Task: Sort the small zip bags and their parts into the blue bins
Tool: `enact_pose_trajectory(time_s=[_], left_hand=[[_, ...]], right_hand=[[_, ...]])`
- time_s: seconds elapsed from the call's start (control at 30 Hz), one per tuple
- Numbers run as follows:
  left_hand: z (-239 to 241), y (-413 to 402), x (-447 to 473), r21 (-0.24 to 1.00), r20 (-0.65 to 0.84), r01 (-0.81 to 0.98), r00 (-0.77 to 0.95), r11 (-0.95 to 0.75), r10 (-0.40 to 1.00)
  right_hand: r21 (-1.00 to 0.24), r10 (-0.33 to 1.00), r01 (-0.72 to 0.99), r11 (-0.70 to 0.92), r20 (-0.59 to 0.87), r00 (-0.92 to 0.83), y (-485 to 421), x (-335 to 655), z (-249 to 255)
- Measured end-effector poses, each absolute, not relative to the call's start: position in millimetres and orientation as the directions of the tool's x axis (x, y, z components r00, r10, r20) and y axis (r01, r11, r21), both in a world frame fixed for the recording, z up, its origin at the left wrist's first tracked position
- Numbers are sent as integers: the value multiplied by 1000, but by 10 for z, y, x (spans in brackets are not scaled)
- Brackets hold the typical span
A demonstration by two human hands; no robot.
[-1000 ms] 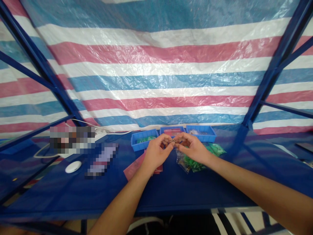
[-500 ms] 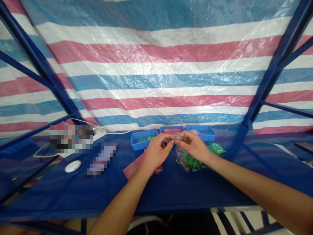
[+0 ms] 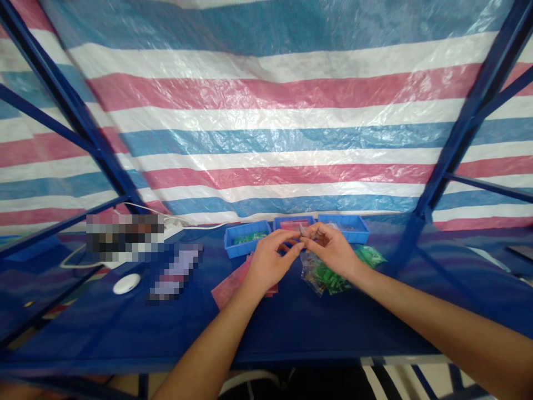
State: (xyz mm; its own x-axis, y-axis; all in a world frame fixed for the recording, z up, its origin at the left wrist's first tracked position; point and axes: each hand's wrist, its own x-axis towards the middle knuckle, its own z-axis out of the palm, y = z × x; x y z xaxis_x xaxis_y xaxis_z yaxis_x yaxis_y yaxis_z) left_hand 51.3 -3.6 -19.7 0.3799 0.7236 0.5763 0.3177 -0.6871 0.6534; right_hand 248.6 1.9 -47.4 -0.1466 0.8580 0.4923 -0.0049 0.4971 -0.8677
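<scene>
While pinched, hands (image 3: 272,258) (image 3: 333,250) on tiny piece (image 3: 302,229).

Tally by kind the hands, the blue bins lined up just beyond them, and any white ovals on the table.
Hands: 2 (left hand, right hand)
Blue bins: 3 (left bin, middle bin, right bin)
White oval: 1
Total: 6

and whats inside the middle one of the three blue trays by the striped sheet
Flat pink material shows in the middle tray. Its near part is hidden behind the left hand and right hand, so whatever lies there cannot be seen.
</scene>
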Motion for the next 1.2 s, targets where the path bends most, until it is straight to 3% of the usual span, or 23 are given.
enact_pose_trajectory(time_s=[0.17, 0.3, 0.4, 0.63, 0.8, 0.93, 1.03, 1.2], left_hand=[[-220, -21, 508, 671, 555, 361, 334, -647, 762], [-232, 3, 486, 668, 548, 423, 277, -612, 789], [-232, -4, 484, 684, 536, 406, 284, -606, 795], [-254, -2, 503, 717, 504, 352, 335, -602, 796], [-241, 17, 500, 668, 590, 405, 223, -624, 776], [-205, -21, 502, 649, 578, 383, 314, -657, 753], [-204, -40, 512, 661, 556, 337, 381, -671, 739], [-260, 25, 485, 641, 560, 378, 365, -668, 744]], right_hand=[[-863, 840, 29, 505, 483, -248, -5, 2490, -454], [-818, 818, 87, 569, 552, -160, 0, 2500, -433], [-837, 837, 36, 545, 542, -75, 5, 2500, -426], [-899, 881, -53, 435, 437, -184, 16, 2474, -449], [-894, 891, -36, 447, 448, -65, 64, 2512, -472], [-898, 897, -16, 440, 440, -45, 46, 2525, -453], [-886, 878, 5, 464, 459, -134, 4, 2488, -449], [-864, 858, 77, 498, 478, -189, -29, 2438, -464]])
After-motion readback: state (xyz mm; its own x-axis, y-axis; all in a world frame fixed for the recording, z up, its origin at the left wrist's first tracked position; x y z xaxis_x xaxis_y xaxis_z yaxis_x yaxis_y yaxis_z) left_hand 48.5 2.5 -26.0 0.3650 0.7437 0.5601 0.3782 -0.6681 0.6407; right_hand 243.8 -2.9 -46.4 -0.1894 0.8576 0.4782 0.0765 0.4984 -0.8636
